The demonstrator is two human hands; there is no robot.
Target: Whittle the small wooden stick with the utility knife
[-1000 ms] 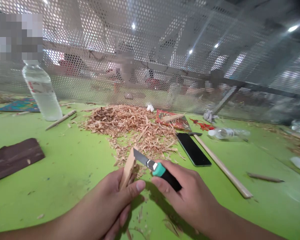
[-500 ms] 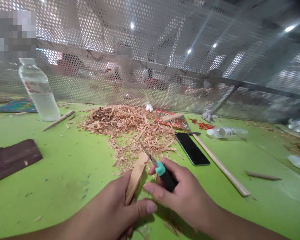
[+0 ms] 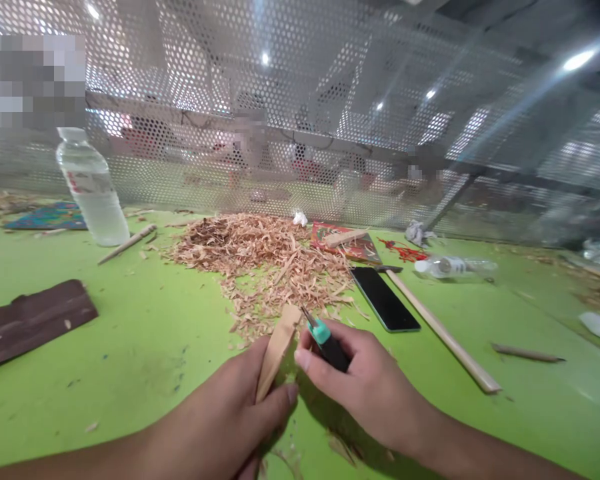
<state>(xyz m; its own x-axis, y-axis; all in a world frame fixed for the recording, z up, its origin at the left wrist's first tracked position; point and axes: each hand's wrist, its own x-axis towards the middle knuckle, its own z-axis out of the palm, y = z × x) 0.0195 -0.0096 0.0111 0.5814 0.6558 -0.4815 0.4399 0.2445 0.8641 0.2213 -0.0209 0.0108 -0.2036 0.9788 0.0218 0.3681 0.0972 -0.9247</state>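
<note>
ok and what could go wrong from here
The blade of the knife in the right hand sits close to the top of the wood piece; if it slipped, it might nick the left hand, which grips the wood lower down with bare fingers.

The phone lies beside the shavings, so stray chips could land on its screen.

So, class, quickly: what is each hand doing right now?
Left hand: closed around a piece of wood.
Right hand: closed on the handle of a knife.
</note>
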